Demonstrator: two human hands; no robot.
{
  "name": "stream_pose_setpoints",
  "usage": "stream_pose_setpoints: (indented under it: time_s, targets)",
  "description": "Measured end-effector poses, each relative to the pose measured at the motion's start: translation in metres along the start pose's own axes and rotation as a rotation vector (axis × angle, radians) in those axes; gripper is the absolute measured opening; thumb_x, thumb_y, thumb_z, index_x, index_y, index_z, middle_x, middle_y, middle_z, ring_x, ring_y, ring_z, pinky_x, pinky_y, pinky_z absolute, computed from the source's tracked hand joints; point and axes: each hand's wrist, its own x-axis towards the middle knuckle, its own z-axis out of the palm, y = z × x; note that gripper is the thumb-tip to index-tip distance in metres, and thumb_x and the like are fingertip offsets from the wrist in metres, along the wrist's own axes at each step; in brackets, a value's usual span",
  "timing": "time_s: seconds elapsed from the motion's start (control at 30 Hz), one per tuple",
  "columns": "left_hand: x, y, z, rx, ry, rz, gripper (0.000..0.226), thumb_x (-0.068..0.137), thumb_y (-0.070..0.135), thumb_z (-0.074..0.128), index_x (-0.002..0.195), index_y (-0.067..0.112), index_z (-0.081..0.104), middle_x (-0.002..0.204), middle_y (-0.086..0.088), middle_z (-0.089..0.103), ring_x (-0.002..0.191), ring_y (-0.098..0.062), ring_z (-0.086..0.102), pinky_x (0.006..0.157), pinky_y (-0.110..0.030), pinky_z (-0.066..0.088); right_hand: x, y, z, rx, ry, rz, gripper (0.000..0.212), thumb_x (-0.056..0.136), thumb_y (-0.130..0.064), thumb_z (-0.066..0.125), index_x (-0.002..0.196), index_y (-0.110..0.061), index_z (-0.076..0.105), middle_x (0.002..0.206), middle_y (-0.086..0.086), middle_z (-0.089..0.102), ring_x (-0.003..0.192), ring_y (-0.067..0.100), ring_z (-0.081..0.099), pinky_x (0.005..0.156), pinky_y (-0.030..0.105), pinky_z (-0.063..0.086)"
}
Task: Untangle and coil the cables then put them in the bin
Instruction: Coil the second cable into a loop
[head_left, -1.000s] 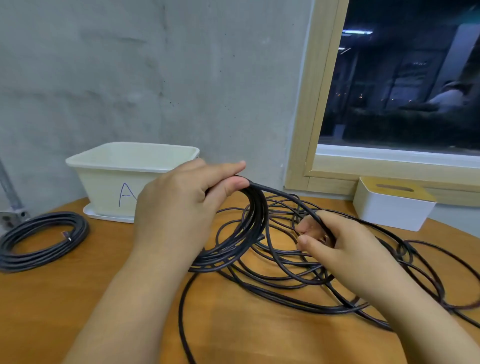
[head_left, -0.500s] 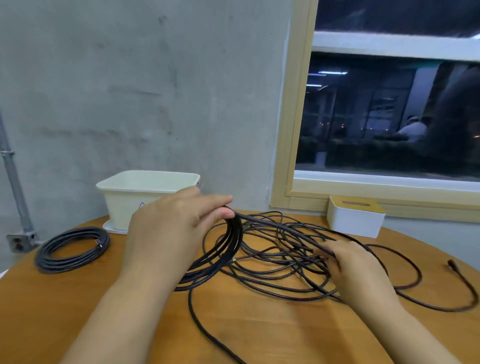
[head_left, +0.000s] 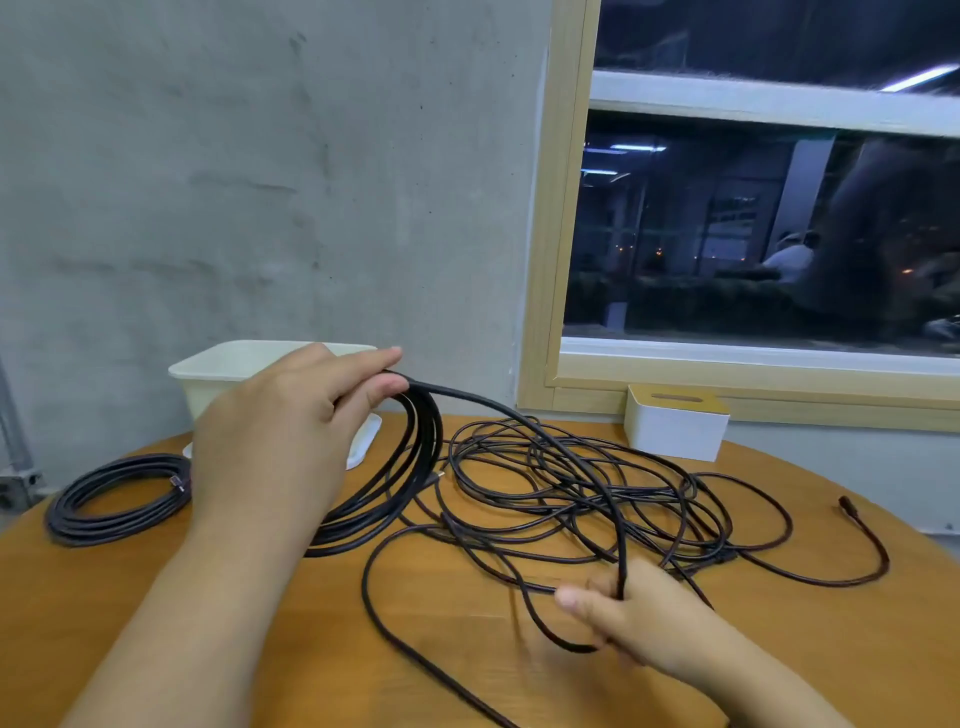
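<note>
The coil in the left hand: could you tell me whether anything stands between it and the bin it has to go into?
Nothing separate blocks the way: the bin sits open just behind the left hand. But the coil is still tied by its strand to the tangled cable, which the right hand grips.

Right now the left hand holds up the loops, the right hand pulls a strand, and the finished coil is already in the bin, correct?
Not quite. The head view shows the finished coil lying on the table, left of the bin, not inside.
</note>
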Motion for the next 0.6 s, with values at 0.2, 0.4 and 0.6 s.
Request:
stream_pose_setpoints:
  time_s: [0.2, 0.4, 0.6]
  targets:
    - [-0.005, 0.003, 0.002, 0.013, -0.075, 0.036, 0.036, 0.085, 0.059, 0.048, 0.102, 0.038, 0.072, 0.062, 0.013, 0.048, 0.061, -0.014, 0.046, 0.048, -0.020, 0.027, 0.027, 0.038, -0.010, -0.280, 0.383, 0.222, 0.030, 0.100, -0.040, 0.035, 0.088, -0.017, 0.051, 0.078, -0.005, 0.057, 0.071, 0.014, 0.054, 0.062, 0.026, 0.047]
    - [-0.021, 0.007, 0.025, 0.005, -0.172, 0.026, 0.040, 0.081, 0.061, 0.043, 0.099, 0.041, 0.072, 0.068, 0.010, 0.058, 0.061, -0.014, 0.050, 0.049, -0.019, 0.030, 0.056, 0.074, 0.002, -0.375, 0.212, 0.442, 0.055, 0.094, -0.038, 0.039, 0.146, -0.028, 0.025, 0.149, 0.009, 0.031, 0.136, 0.030, 0.029, 0.108, 0.040, 0.030]
    - [-0.024, 0.005, 0.036, 0.007, -0.224, -0.004, 0.049, 0.078, 0.062, 0.035, 0.103, 0.040, 0.071, 0.065, 0.012, 0.050, 0.060, -0.013, 0.045, 0.050, -0.020, 0.029, 0.074, 0.090, 0.010, -0.259, 0.156, 0.328, 0.035, 0.095, -0.036, 0.046, 0.129, -0.032, 0.054, 0.139, 0.005, 0.043, 0.128, 0.024, 0.039, 0.107, 0.035, 0.033]
